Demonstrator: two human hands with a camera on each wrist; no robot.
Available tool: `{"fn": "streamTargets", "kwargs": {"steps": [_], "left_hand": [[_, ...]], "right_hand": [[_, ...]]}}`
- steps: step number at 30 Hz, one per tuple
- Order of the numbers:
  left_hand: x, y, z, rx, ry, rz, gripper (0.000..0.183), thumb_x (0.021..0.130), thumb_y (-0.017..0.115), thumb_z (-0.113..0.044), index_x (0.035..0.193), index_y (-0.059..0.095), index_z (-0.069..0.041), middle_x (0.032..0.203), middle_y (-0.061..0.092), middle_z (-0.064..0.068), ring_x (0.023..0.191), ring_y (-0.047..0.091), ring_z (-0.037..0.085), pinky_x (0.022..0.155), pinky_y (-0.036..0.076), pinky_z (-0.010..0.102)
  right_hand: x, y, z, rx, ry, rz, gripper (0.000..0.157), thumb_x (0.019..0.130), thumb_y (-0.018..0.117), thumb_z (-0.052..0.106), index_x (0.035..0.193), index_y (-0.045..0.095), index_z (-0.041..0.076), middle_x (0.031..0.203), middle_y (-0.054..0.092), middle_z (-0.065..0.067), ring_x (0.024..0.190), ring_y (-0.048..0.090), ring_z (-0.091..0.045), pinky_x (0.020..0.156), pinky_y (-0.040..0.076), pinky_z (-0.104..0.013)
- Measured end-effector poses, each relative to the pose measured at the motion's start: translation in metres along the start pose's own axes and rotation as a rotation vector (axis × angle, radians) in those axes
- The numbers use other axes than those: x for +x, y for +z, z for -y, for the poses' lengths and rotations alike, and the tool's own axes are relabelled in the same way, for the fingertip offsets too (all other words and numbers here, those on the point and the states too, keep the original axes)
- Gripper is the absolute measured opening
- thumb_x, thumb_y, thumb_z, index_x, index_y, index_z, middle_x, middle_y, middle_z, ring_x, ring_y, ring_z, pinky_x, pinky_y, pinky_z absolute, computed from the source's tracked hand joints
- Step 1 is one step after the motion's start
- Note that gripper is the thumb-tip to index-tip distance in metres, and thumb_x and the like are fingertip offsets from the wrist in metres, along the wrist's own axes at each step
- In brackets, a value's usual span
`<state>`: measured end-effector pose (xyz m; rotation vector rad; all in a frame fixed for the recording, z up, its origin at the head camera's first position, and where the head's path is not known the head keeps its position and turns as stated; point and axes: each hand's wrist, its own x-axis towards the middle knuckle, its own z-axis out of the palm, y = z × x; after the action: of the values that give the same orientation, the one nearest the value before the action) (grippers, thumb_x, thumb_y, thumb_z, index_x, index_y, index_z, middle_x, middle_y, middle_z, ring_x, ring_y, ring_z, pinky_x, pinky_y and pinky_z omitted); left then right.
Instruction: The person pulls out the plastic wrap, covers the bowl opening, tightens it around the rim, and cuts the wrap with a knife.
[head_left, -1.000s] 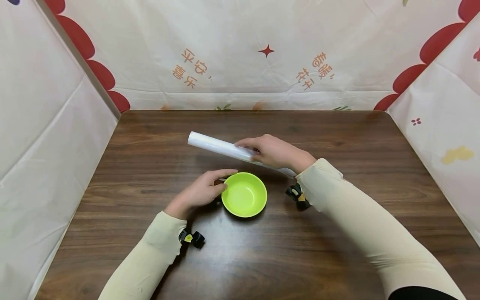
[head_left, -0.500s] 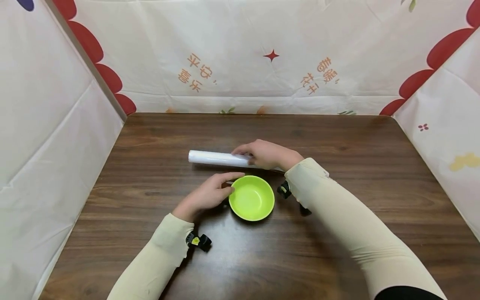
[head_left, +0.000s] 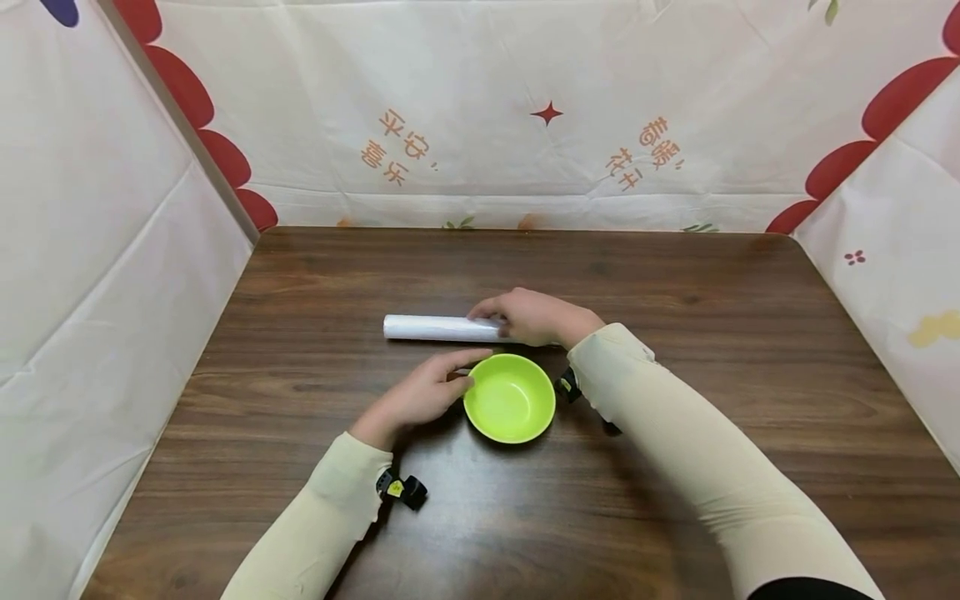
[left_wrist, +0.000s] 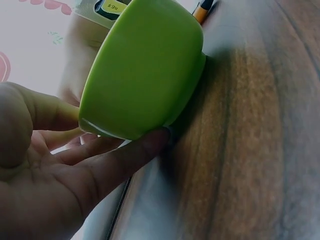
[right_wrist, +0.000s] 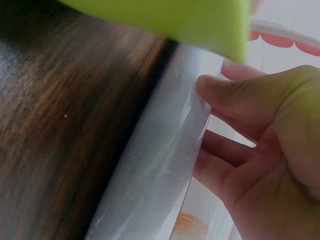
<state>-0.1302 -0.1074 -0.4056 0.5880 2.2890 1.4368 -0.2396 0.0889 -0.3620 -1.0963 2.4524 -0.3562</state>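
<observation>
A lime-green bowl stands upright near the middle of the table. My left hand holds its left side, index finger along the rim and thumb nearer me; in the left wrist view the fingers touch its outer wall. Just beyond the bowl lies a white, glossy roll of cling film, placed crosswise. From above, my right hand grips this roll toward its right part. The right wrist view shows the thumb pressed on the film, other fingertips behind it. The roll's right end is hidden under the hand.
Both hands work over a dark wood-grain table. A white printed cloth with red scallops hangs behind it and along both sides. Each sleeve carries a black wrist camera, such as the left one.
The cling film roll has turned from a slant to nearly crosswise and come down nearer the bowl, with my right hand on it. The left hand stays at the bowl. The view has shifted slightly.
</observation>
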Motion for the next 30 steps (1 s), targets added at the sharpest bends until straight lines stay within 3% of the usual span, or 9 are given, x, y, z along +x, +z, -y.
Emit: {"fn": "streamTargets", "kwargs": {"steps": [5, 10, 14, 18, 20, 23, 27, 30], "left_hand": [[-0.001, -0.001, -0.001, -0.011, 0.013, -0.005, 0.045, 0.099, 0.047, -0.008, 0.144, 0.046, -0.012, 0.147, 0.049, 0.005, 0.136, 0.043, 0.021, 0.111, 0.037, 0.045], [-0.003, -0.002, 0.002, -0.066, 0.027, 0.013, 0.047, 0.099, 0.048, -0.009, 0.146, 0.043, -0.009, 0.148, 0.047, 0.007, 0.134, 0.043, 0.021, 0.107, 0.04, 0.04], [-0.007, -0.002, 0.009, -0.204, 0.002, 0.058, 0.049, 0.099, 0.048, -0.009, 0.147, 0.039, -0.007, 0.149, 0.044, 0.01, 0.131, 0.047, 0.024, 0.1, 0.047, 0.034], [-0.01, -0.007, 0.018, -0.343, -0.024, 0.055, 0.051, 0.1, 0.049, -0.007, 0.148, 0.035, 0.0, 0.148, 0.041, 0.022, 0.126, 0.053, 0.033, 0.092, 0.054, 0.039], [-0.01, -0.015, 0.021, -0.389, -0.048, -0.009, 0.05, 0.099, 0.05, -0.007, 0.146, 0.036, 0.002, 0.142, 0.044, 0.029, 0.118, 0.059, 0.036, 0.086, 0.057, 0.042], [-0.01, -0.033, 0.024, -0.383, -0.085, -0.207, 0.046, 0.098, 0.054, -0.005, 0.142, 0.042, 0.003, 0.128, 0.052, 0.033, 0.094, 0.068, 0.032, 0.071, 0.06, 0.042], [-0.014, -0.059, 0.028, -0.141, -0.162, -0.514, 0.039, 0.095, 0.061, -0.012, 0.132, 0.055, -0.002, 0.104, 0.062, 0.023, 0.066, 0.065, 0.022, 0.055, 0.057, 0.036], [-0.016, -0.072, 0.033, 0.056, -0.257, -0.606, 0.036, 0.092, 0.066, -0.019, 0.125, 0.06, -0.007, 0.096, 0.061, 0.011, 0.063, 0.059, 0.019, 0.052, 0.053, 0.03]], "right_hand": [[-0.001, -0.002, -0.001, -0.001, 0.014, 0.007, 0.045, 0.096, 0.054, 0.005, 0.137, 0.054, 0.022, 0.132, 0.061, -0.005, 0.112, 0.06, -0.022, 0.096, 0.049, -0.042], [0.0, -0.001, -0.003, 0.001, 0.016, -0.009, 0.045, 0.096, 0.054, 0.005, 0.136, 0.055, 0.024, 0.132, 0.061, -0.004, 0.111, 0.06, -0.021, 0.096, 0.049, -0.041], [0.001, 0.002, -0.006, 0.011, 0.03, -0.005, 0.045, 0.096, 0.053, 0.006, 0.136, 0.055, 0.026, 0.134, 0.06, -0.002, 0.115, 0.059, -0.019, 0.098, 0.047, -0.039], [0.001, 0.004, -0.006, 0.011, 0.036, -0.001, 0.046, 0.096, 0.052, 0.007, 0.137, 0.054, 0.027, 0.134, 0.06, -0.001, 0.109, 0.059, -0.018, 0.094, 0.047, -0.037], [0.001, 0.005, -0.006, 0.017, 0.034, -0.011, 0.045, 0.096, 0.052, 0.007, 0.137, 0.054, 0.027, 0.133, 0.06, -0.001, 0.109, 0.059, -0.017, 0.094, 0.047, -0.037], [0.001, 0.005, -0.006, 0.029, 0.032, -0.02, 0.045, 0.096, 0.053, 0.007, 0.137, 0.055, 0.025, 0.133, 0.06, -0.001, 0.114, 0.058, -0.018, 0.098, 0.047, -0.038], [0.0, 0.004, -0.007, 0.053, 0.048, 0.0, 0.044, 0.098, 0.052, 0.009, 0.138, 0.053, 0.025, 0.138, 0.057, -0.001, 0.126, 0.053, -0.02, 0.105, 0.044, -0.041], [0.0, 0.004, -0.008, 0.07, 0.056, 0.017, 0.044, 0.098, 0.051, 0.01, 0.139, 0.052, 0.026, 0.14, 0.055, -0.002, 0.13, 0.051, -0.021, 0.106, 0.043, -0.042]]}}
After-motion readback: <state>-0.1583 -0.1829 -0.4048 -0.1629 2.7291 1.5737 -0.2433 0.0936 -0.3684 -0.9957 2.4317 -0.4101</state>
